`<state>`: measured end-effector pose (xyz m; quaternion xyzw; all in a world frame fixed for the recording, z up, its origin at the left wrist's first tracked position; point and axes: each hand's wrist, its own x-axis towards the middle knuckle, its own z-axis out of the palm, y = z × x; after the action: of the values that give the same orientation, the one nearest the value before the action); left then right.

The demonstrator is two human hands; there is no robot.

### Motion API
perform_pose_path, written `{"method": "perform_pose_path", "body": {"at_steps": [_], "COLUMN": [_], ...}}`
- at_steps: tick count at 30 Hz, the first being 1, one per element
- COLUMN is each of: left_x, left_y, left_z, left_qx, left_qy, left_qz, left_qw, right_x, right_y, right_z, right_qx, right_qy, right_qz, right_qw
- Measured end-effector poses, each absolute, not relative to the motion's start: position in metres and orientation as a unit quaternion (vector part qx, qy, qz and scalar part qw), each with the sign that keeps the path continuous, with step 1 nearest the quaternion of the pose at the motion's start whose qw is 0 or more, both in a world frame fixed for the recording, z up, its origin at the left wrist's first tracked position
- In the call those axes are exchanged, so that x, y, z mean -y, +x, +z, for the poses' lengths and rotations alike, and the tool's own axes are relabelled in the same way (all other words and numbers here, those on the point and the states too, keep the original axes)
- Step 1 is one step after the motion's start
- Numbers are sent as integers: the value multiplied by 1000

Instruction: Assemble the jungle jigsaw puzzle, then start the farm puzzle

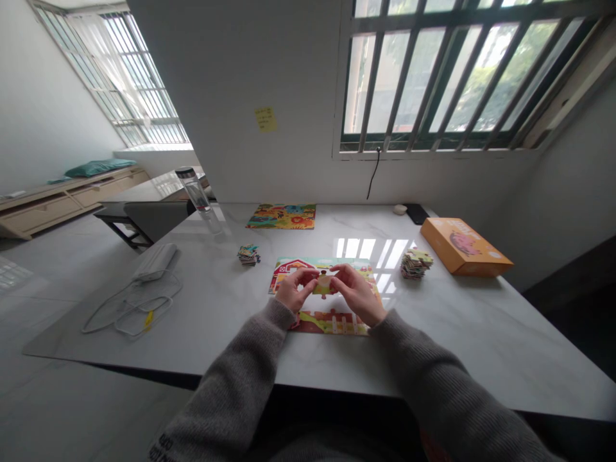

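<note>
Between my two hands I hold a small yellow-green jigsaw piece (323,283), raised over the table. My left hand (297,289) pinches its left side with thumb and fingers. The right side is gripped by my right hand (357,294) in the same way. Beneath them lies a partly assembled jigsaw puzzle (337,324) with a red barn at its upper left and a white fence along the bottom. Bare tabletop shows through a gap in its middle. My hands and wrists cover parts of the puzzle.
Stacks of puzzle pieces stand left (249,255) and right (416,263) of the puzzle. Behind is a colourful animal picture (283,217). An orange box (464,247) and dark phone (416,213) lie right; a glass bottle (193,189), white device (156,262) and cable (166,298) are left.
</note>
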<state>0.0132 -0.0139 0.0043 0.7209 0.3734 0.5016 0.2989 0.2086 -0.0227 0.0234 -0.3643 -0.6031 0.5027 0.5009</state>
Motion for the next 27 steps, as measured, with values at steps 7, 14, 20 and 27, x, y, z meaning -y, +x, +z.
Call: {"method": "perform_pose_path", "body": {"at_steps": [7,14,20,27], "left_x": [27,24,29,46], "left_y": [17,13,-13,-93], "left_z": [15,14,17,3], "left_qx": [-328,-325,-354,-456], "left_qy": [823,828,812,800], "left_qz": [455,453,456,385], "left_qw": [87,57,89,65], "right_x": [17,17,24,32], "right_y": [211,214,214,211], "right_z": [18,18,24,21], "right_qx": [588,611,699,811], "right_qy": [-387,-402,-411,-370], "right_qz": [481,464,372,257], "right_qw": [522,500,452,372]}}
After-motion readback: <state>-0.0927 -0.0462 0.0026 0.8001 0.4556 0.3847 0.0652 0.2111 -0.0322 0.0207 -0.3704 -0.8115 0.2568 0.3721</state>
